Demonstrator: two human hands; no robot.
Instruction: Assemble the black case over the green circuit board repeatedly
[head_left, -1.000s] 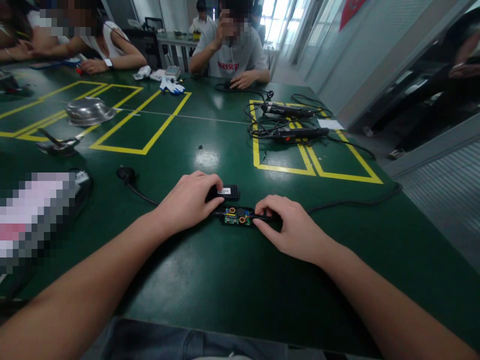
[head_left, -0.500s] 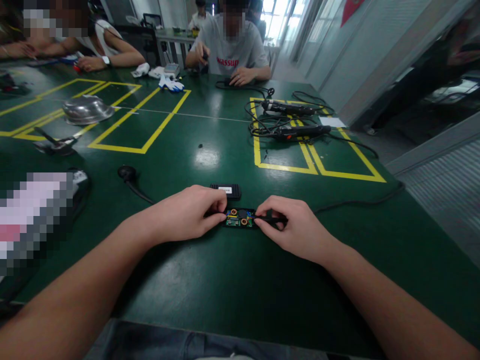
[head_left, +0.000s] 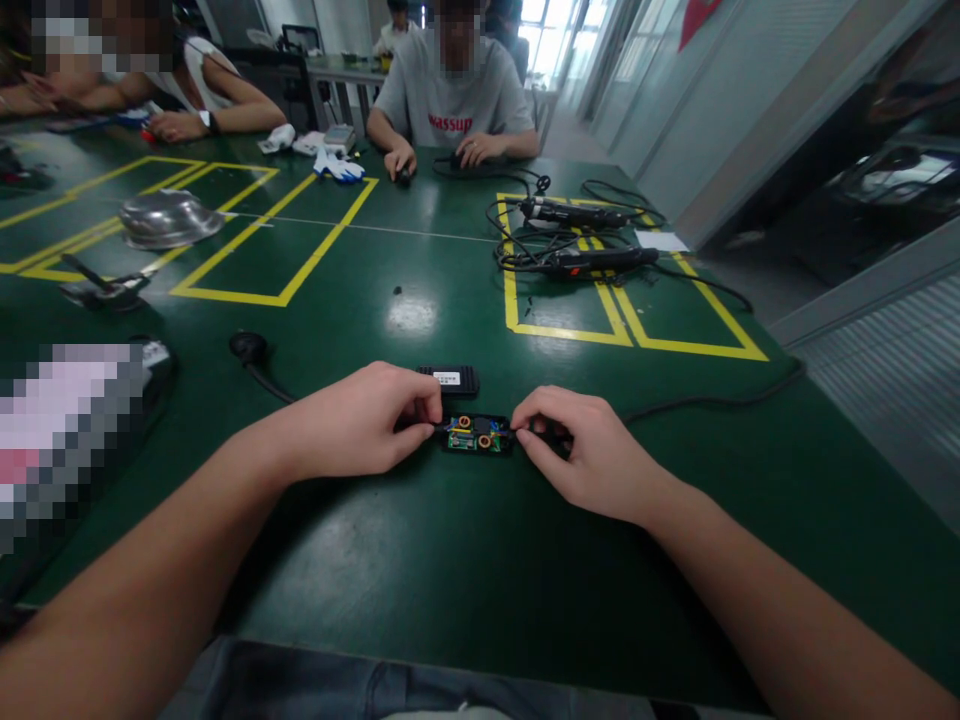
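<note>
So the left hand (head_left: 367, 420) now has thumb and fingertips in a narrow pinch on the plug cable (head_left: 279, 390) just off the left end of the open black case (head_left: 478, 435); half a second ago those fingertips overlapped that end, and a second ago they hid part of the label on the cover (head_left: 457, 381). The right hand (head_left: 592, 455) is much as it was, pinching the other cable (head_left: 712, 403) tight by the case's right end. Case is flat on the green table (head_left: 465, 560) between both hands, circuit board showing, cover lying just beyond it. Across the table, the co-worker's hand (head_left: 401, 163) was up by their head and is now down on a dark object. Writing: their shirt (head_left: 465, 95) says "wassup" in red; the cover's white label is too small to read.
</note>
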